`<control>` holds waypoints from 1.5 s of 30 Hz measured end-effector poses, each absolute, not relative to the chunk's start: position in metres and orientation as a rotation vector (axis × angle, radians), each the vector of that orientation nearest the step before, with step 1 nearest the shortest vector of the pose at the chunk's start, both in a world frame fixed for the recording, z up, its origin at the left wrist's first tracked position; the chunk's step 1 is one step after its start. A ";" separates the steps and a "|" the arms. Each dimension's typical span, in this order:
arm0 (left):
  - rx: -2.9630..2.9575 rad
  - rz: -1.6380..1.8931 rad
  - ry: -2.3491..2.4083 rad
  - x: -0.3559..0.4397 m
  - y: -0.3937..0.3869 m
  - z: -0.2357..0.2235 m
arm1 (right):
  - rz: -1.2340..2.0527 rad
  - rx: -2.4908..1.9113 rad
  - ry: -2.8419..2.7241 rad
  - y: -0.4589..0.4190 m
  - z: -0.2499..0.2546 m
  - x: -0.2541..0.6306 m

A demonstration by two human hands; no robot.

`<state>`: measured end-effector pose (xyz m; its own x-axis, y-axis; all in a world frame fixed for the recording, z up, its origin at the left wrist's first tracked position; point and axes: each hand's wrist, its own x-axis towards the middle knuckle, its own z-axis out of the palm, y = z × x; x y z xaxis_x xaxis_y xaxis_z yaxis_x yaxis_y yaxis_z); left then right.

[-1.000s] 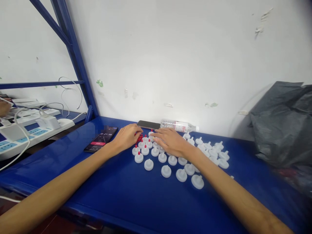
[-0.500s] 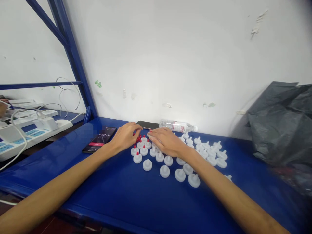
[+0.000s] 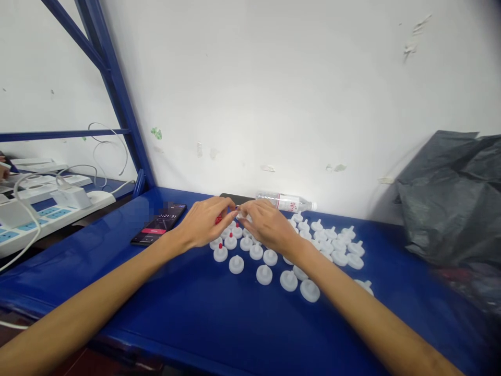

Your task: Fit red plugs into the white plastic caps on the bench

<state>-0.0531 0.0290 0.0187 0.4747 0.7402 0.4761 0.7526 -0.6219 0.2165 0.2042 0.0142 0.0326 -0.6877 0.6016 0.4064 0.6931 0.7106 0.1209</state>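
Note:
My left hand is closed, thumb and forefinger pinched on a tiny red cap, mostly hidden by the fingertips. Facing it, my right hand grips a white round cap with a nozzle, partly covered by its fingers. The two hands' fingertips meet above the blue table. Loose red caps show by my left fingers. Below the hands stand several white nozzle caps with red tips. Plain white nozzle caps lie around and beyond my right forearm.
A phone with a lit timer lies left of my left hand. Near the wall are a dark phone and a clear plastic bottle on its side. Power strips sit far left; a grey plastic bag is at right.
My left hand has moved right, bringing its fingertips to those of my right hand. My right hand has lifted and curled, and the white nozzle cap in it now shows.

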 end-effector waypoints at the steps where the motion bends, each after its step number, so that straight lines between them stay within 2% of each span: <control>1: -2.680 -0.830 -1.332 -0.053 0.028 0.019 | -0.378 -1.021 -2.564 0.014 0.034 0.204; 9: -2.608 -0.719 -1.249 -0.049 0.024 0.016 | -0.380 -0.910 -2.592 0.014 0.031 0.202; 17: -2.591 -0.625 -1.074 -0.054 0.026 0.014 | -0.519 -0.492 -2.355 0.041 0.003 0.204; 29: -2.713 -1.167 -0.990 -0.061 0.037 0.011 | -0.624 -0.476 -2.256 0.035 0.001 0.185; 35: -2.699 -1.506 -1.036 -0.055 0.025 0.009 | -0.422 -0.959 -2.125 0.047 0.011 0.220; 40: -2.644 -1.282 -1.003 -0.066 0.033 0.014 | -0.338 -1.204 -1.993 0.057 0.024 0.252; 45: -2.507 -1.213 -1.341 -0.075 0.046 0.016 | -0.198 -1.241 -2.060 0.048 0.018 0.228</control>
<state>-0.0747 0.0460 0.0165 0.3160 0.6833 0.6582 0.7229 -0.6227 0.2994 0.2279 0.0481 0.0180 -0.2844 0.7120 0.6420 0.8212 0.5264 -0.2201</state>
